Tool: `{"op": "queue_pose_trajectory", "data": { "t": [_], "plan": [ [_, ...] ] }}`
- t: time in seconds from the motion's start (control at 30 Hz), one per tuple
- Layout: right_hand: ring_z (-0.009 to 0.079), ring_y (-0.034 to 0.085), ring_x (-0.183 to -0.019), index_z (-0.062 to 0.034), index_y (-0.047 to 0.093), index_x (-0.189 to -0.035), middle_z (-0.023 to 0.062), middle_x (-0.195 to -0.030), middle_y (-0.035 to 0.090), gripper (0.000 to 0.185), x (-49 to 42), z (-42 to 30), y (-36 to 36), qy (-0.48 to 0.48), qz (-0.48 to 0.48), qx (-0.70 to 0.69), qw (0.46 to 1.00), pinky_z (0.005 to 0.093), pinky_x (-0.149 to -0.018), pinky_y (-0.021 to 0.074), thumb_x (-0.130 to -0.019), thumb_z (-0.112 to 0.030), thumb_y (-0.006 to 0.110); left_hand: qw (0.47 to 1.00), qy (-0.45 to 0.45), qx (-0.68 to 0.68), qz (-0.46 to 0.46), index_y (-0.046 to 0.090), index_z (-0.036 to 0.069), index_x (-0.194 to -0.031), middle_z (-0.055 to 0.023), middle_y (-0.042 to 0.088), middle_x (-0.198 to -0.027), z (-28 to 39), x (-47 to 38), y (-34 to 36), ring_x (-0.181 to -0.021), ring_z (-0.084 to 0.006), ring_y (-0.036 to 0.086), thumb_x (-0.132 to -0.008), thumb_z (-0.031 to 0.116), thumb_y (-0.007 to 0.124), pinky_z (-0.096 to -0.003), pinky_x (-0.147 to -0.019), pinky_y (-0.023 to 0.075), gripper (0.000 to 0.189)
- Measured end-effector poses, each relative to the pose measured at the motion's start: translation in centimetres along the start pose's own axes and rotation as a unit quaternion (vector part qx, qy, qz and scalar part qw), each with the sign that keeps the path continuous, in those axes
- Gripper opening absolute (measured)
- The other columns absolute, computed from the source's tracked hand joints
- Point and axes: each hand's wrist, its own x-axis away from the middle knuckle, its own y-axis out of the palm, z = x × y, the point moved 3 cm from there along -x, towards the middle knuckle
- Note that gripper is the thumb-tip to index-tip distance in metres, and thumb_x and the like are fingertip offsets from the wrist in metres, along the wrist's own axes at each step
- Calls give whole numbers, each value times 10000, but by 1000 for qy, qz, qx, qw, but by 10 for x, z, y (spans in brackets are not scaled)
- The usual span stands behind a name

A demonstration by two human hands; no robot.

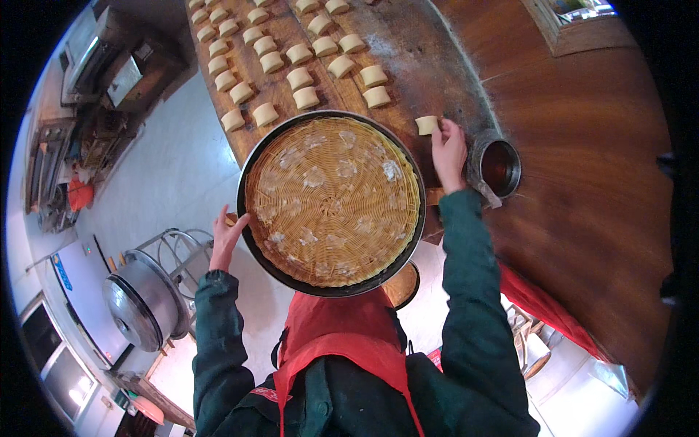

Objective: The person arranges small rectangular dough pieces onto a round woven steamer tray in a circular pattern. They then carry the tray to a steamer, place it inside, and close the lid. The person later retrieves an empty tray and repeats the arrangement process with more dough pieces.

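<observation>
A round dark-rimmed pan with a woven wicker mat [333,202] inside, marked by white floury patches, lies before me, partly over the table's near edge. My left hand [228,235] grips its left rim, thumb on top. To the right of the pan, my right hand [450,153] has its fingertips at a single piece of dough [427,125] on the wooden table; whether they pinch it cannot be told. Rows of cut dough pieces [299,78] lie on the table beyond the pan.
A metal bowl [499,167] with plastic film and dark contents stands right of my right hand. A large lidded metal pot [144,300] is at the left on a tubular frame. Another round pan [403,285] shows below the wicker-lined one. Flour dusts the wooden table [404,65].
</observation>
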Motion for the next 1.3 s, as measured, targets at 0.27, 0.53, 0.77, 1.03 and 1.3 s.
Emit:
{"op": "queue_pose_trajectory", "data": {
  "t": [0.27,0.53,0.77,1.03,1.3],
  "plan": [
    [339,623,-1152,-33,654,-1222,148,-1226,652,299,120,-85,-22,-216,-237,27,947,449,-956,536,-933,-110,653,936,348,-28,34,670,39,-1208,-174,647,-1227,97,119,43,-1158,-380,585,-833,121,802,-457,-1028,460,405],
    [359,585,-1144,-11,617,-1219,151,-1178,611,394,89,-79,18,-278,-288,138,906,463,-952,532,-827,-12,662,894,365,-214,-147,532,87,-1439,-183,464,-1444,138,168,144,-1336,-437,426,-734,231,841,-530,-1120,407,782],
    [363,586,-1130,-26,605,-1155,145,-1142,609,398,76,-77,13,-327,-361,139,862,472,-924,537,-778,-52,730,885,375,-243,-130,471,91,-1509,-190,442,-1494,133,179,142,-1407,-432,392,-726,192,812,-516,-1175,363,860],
    [377,619,-1055,-18,628,-993,170,-1056,634,268,63,-84,12,-388,-365,127,836,474,-888,557,-765,-89,748,890,367,-249,-105,446,81,-1533,-197,438,-1493,127,184,150,-1423,-419,377,-715,158,792,-502,-1215,327,891],
    [353,627,-1014,-43,620,-958,155,-1016,619,244,69,-79,19,-416,-343,157,827,477,-827,568,-772,-117,760,902,355,-233,-79,458,71,-1519,-196,450,-1479,126,186,155,-1416,-425,384,-706,135,767,-493,-1208,339,872]
  ]
}}
